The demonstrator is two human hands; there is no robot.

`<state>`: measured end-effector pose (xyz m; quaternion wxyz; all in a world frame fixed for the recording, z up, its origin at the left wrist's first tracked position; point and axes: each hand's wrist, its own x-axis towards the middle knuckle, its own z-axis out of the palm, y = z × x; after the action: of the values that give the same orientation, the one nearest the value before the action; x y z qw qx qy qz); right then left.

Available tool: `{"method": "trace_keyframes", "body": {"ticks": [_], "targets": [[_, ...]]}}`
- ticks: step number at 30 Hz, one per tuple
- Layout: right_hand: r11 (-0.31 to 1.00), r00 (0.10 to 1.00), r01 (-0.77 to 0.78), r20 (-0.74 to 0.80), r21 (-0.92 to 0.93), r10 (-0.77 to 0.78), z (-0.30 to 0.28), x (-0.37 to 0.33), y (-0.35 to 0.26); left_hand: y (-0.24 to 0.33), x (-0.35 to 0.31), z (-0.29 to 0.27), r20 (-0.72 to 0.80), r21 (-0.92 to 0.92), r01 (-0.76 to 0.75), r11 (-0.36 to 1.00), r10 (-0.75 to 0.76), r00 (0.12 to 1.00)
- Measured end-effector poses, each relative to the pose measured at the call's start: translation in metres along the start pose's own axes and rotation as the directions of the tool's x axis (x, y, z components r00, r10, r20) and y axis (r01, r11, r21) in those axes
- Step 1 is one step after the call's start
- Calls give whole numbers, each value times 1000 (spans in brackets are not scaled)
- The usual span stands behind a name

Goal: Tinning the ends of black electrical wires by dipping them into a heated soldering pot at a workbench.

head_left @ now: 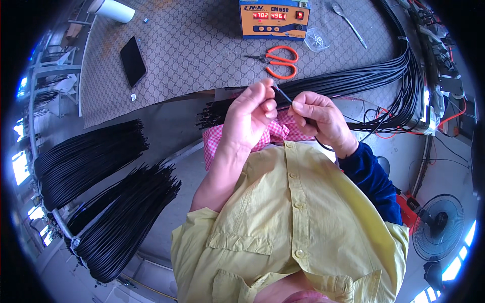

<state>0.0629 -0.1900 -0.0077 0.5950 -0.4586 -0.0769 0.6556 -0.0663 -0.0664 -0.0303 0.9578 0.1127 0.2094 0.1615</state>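
A thin black cable [284, 96] runs between my two hands, just past the table's near edge. My right hand [323, 117] pinches it between thumb and fingers, and the cable's tail curves out below that hand. My left hand [247, 112] is closed at the cable's end, thumb and forefinger pressed together there; the very tip is too small to make out. Beyond the hands, orange-handled scissors [282, 62] lie on the patterned tabletop [197, 55]. A large bundle of black cables [348, 81] stretches along the table to the right, its cut ends behind my left wrist.
A blue and orange machine [274, 20] with a red display stands at the back, beside a small clear dish [317, 40] and a spoon [349, 25]. A phone [133, 61] and white cup [115, 10] lie left. Cable bundles [91, 156] hang at left; a fan [438, 227] stands right.
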Motion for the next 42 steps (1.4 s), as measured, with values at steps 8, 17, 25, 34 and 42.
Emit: {"method": "trace_keyframes", "body": {"ticks": [8, 17, 25, 34, 42], "targets": [[993, 999, -35, -20, -110, 33, 0, -2, -1, -2, -10, 14, -45, 622, -168, 765, 249, 967], [988, 984, -100, 158, 119, 80, -2, 0, -5, -5, -7, 21, 1, 497, -271, 824, 311, 950], [963, 976, 215, 20, -161, -215, 1, 9, 7, -17, -4, 20, -77, 345, -300, 889, 346, 935], [933, 970, 207, -62, -295, -235, 4, 8, 2, -8, -8, 20, -42, 582, -301, 755, 398, 917], [765, 872, 391, -60, -511, -486, 6, 11, 11, -8, -10, 24, 9, 737, -328, 591, 477, 879]]}}
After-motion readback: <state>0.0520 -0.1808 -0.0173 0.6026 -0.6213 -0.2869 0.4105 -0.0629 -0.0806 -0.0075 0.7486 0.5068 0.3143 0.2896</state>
